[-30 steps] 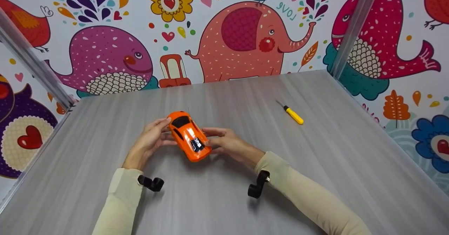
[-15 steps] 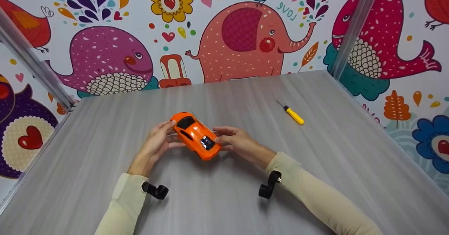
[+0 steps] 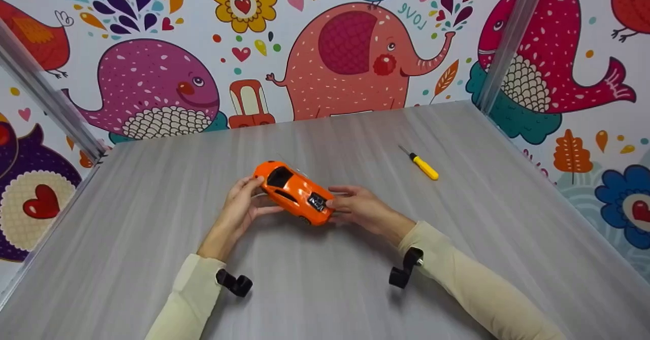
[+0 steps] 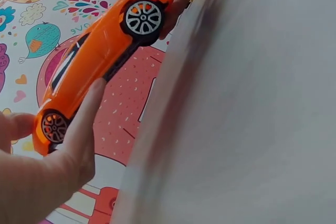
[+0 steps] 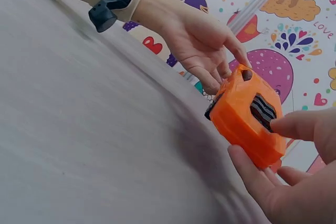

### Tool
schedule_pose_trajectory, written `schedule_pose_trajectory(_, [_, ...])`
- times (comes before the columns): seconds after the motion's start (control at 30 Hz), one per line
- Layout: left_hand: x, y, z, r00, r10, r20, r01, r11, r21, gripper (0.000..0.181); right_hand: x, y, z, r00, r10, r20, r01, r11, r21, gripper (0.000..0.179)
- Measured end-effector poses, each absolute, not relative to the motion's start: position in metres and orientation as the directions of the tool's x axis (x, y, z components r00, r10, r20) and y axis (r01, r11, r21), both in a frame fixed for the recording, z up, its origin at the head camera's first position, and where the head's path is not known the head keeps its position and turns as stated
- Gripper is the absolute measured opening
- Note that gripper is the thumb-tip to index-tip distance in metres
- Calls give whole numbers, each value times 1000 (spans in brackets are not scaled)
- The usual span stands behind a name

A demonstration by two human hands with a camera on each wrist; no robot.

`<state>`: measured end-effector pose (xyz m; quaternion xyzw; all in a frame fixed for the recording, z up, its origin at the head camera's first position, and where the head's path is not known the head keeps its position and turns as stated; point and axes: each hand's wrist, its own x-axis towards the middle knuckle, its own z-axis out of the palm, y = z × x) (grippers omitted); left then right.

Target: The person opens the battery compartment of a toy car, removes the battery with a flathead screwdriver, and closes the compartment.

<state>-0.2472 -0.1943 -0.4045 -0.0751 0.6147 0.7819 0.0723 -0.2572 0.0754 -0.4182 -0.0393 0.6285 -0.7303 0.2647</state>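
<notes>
Toy sports car, orange [image 3: 298,190]: one, held above the bench [image 3: 304,289]. Left hand [image 3: 242,205]: fingers pinching one end. Right hand [image 3: 369,210]: fingers pinching the vented end; paired grip presumably steadies it. Yellow-handled screwdriver [image 3: 423,166]: well right of the car. Illustrated wall [image 3: 284,66]: behind the car, bounding reach.

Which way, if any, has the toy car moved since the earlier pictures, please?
Yes; in the head view, the toy car has moved right, toward the screwdriver.

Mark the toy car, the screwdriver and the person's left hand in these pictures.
Toy car [image 3: 299,190], head view: on its roof.
Screwdriver [image 3: 422,165], head view: on its handle.
Left hand [image 5: 198,38], right wrist view: on its palm.
</notes>
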Motion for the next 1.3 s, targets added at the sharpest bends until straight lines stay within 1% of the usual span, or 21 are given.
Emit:
schedule_pose_trajectory(0.23, [-248,-191,-409,-979,76,-192,-205,-250,946,32,-262,92,-421,-874,-401,-274,313,-34,-949,58])
schedule_pose_trajectory(0.43, [-251,-187,-412,-973,100,-208,-224,-197,954,43,-266,101,-420,-878,-381,-289,321,-19,-947,56])
schedule_pose_trajectory(0.67, [-255,-180,-410,-969,66,-238,-246,-194,950,46,-271,113,-410,-891,-344,-298,324,-22,-946,58])
schedule_pose_trajectory(0.8, [-256,-176,-409,-971,61,-230,-237,-198,951,37,-275,122,-401,-894,-323,-311,340,-33,-940,61])
schedule_pose_trajectory(0.9, [-255,-173,-410,-975,75,-210,-221,-197,955,25,-279,129,-396,-902,-292,-317,349,-63,-935,59])
schedule_pose_trajectory(1.0, [-253,-171,-411,-975,100,-199,-214,-181,960,22,-281,135,-392,-907,-270,-324,354,-71,-932,55])
schedule_pose_trajectory(1.1, [-251,-169,-412,-972,121,-202,-221,-176,959,28,-283,139,-391,-906,-265,-330,357,-60,-932,54])
schedule_pose_trajectory(1.3, [-249,-167,-409,-962,162,-219,-247,-175,953,46,-285,142,-393,-906,-245,-345,363,-33,-931,57])
